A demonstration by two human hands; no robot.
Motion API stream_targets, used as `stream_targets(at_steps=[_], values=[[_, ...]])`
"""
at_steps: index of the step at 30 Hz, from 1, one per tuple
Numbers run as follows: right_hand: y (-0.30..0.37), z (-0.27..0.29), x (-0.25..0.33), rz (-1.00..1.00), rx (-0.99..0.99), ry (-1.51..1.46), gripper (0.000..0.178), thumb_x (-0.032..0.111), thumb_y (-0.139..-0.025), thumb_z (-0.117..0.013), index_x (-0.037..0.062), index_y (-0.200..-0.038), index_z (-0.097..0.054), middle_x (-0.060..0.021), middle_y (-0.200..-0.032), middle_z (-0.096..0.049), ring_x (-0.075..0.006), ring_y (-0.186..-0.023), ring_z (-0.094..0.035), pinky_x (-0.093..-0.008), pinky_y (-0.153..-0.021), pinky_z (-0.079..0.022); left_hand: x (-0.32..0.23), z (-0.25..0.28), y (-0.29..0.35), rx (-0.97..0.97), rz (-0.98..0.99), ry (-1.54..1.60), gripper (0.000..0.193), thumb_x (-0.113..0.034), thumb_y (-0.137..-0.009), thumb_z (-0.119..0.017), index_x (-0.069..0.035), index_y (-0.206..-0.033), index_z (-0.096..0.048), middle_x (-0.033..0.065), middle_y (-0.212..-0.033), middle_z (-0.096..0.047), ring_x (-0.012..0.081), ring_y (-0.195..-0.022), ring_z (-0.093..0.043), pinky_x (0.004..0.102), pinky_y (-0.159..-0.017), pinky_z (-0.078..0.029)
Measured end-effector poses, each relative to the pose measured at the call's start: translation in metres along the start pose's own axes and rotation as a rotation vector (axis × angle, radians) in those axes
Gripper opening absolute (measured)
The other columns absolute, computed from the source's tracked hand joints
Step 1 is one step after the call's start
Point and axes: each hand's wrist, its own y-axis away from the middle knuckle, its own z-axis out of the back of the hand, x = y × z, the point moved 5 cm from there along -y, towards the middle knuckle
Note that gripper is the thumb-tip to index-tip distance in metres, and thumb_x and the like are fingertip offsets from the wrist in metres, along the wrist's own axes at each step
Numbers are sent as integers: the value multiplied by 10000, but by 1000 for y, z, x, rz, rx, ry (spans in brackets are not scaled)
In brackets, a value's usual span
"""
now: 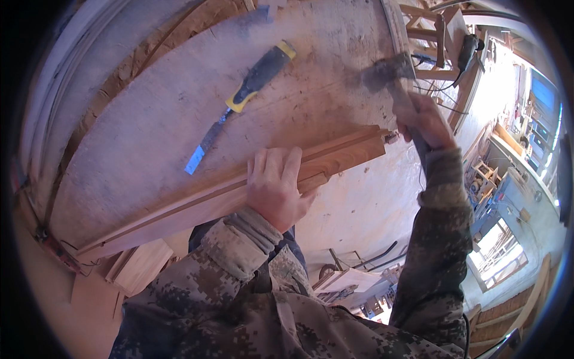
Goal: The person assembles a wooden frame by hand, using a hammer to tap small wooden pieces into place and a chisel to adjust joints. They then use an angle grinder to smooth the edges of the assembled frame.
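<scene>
My right hand [427, 119] is closed round the handle of a hammer [387, 72], its dark metal head raised above the right part of the workbench [137, 125]. A long grooved wooden board [350, 154] lies along the bench's near edge. My left hand [276, 186] grips it near the middle, with fingers over the top and the thumb by a short raised strip of wood [313, 184]. Beyond the board rests a chisel [261, 78] with a black and yellow handle, its blade pointing toward the near left. Neither hand touches the chisel.
Wooden frames [427, 45] stand past the bench's right end, with a black corded power tool [468, 51] on them. Below left are stacked wood pieces [140, 266]. Clutter and a window [499, 254] lie far right. Wood shavings gather along the bench's far edge.
</scene>
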Motion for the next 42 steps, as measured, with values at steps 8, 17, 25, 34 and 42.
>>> stream_targets(at_steps=[8,17,25,34,42], values=[[-10,-16,13,155,-186,491,346,304,-949,-709,-19,-1064,-669,-72,-784,-660,-166,-687,-621,-344,-653,-522,8,-3,3,-24,-84,-25,636,-210,-603,-920,1,-1147,-665,149,-1049,-578,371,-944,-571,496,-818,-508],[112,-64,-40,200,-884,-121,43,36,-966,-677,-2,-986,-686,-62,-905,-693,-118,-768,-629,-279,-669,-508,7,1,-2,-22,-96,23,632,-183,-596,-923,8,-1137,-657,147,-1037,-579,369,-941,-574,487,-807,-507],[123,-225,-91,-100,-195,-1185,186,82,-1017,-685,-47,-1150,-675,-130,-1034,-740,-211,-932,-712,-327,-847,-573,5,-4,-5,24,-90,-7,669,-191,-590,-935,18,-1160,-654,144,-1048,-585,365,-962,-612,482,-802,-525],[108,-235,-74,-48,-193,-1401,301,36,-1004,-682,-37,-1289,-618,-148,-1225,-706,-213,-1066,-692,-347,-925,-564,3,-4,-9,23,-126,-19,711,-221,-586,-947,31,-1187,-663,144,-1041,-585,364,-956,-612,476,-807,-529],[100,-232,-73,-13,-178,-1274,353,64,-1025,-643,-71,-1347,-592,-157,-1264,-707,-259,-1145,-688,-419,-1039,-533,9,-3,-1,154,-117,-42,743,-176,-646,-926,32,-1295,-632,148,-1099,-580,368,-1030,-592,476,-851,-519]])
